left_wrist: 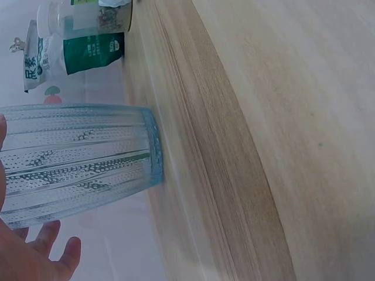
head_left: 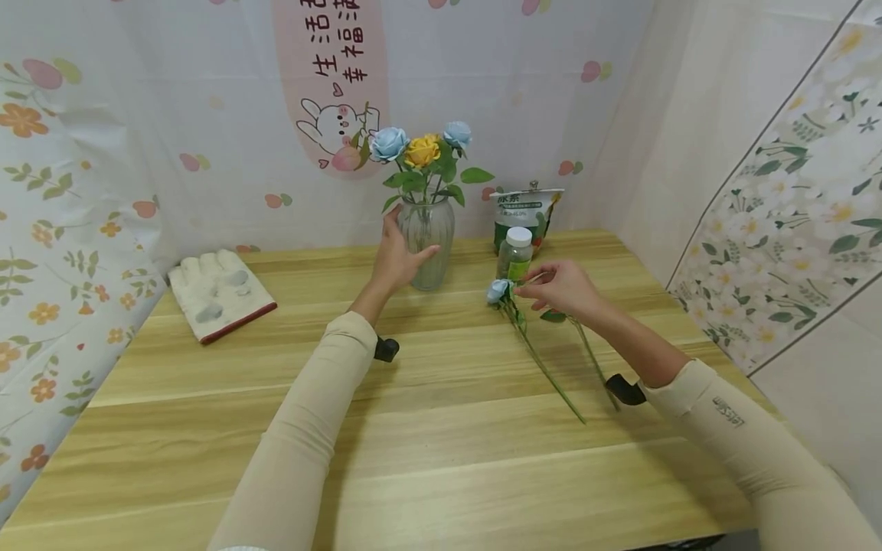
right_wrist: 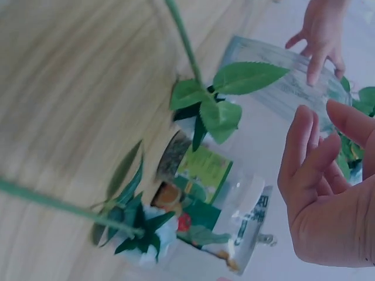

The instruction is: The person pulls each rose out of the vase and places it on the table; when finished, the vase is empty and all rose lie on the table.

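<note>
My left hand (head_left: 401, 259) grips the side of a ribbed clear glass vase (head_left: 434, 260), its thumb across the front. In the vase stand two pale blue roses (head_left: 389, 144) and a yellow rose (head_left: 423, 151) with green leaves. My right hand (head_left: 561, 289), fingers loosely bent, is close over a loose pale blue rose (head_left: 498, 291) on the table. A second loose stem (head_left: 591, 353) runs under the right wrist; its bloom is hidden behind the hand in the head view. Both loose flowers show in the right wrist view, where nothing lies between my fingers (right_wrist: 300, 143).
Behind my right hand stand a white-capped jar (head_left: 518, 243) and a clipped green-and-white pouch (head_left: 527, 210). A cream glove (head_left: 222, 295) with a red hem lies at the table's left. Patterned cloth (head_left: 227, 115) hangs behind the wooden table (head_left: 441, 459).
</note>
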A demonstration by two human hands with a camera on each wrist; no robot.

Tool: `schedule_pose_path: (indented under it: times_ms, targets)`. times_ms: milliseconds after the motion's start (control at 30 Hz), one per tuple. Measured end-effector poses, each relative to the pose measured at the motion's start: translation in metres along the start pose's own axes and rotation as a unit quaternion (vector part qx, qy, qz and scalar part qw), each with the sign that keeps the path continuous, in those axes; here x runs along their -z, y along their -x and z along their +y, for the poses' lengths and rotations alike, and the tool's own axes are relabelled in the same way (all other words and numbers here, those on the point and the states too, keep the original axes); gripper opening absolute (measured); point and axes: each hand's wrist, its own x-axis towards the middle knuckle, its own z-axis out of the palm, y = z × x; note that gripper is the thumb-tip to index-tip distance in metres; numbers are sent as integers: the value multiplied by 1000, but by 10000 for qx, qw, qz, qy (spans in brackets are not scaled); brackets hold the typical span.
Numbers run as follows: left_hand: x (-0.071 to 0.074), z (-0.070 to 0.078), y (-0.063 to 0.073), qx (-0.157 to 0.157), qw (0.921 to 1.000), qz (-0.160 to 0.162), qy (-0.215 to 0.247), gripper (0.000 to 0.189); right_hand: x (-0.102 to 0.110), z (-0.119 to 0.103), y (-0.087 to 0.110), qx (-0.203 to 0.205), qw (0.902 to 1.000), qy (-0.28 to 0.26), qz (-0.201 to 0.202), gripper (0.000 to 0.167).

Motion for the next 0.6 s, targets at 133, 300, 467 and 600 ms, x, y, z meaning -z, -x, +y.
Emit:
schedule_pose_path:
  times_ms: [133,300,467,600]
  targets:
    - [0,0,0,12,9999,-11,-116,104,-8,-12,-7,105,9999,-52,-39,37]
    - [1,0,0,7,9999,-2,-133,104,-19,-26,-18,351,9991,-222,-123,34]
    - [1,1,-1,-53,10000,-17,-78,103,-28,-36,-33,423,9984,-352,-87,32]
    - [1,0,-2,-64,9999,-15,-113,103,-36,-42,-48,438,9978,-479,-99,35]
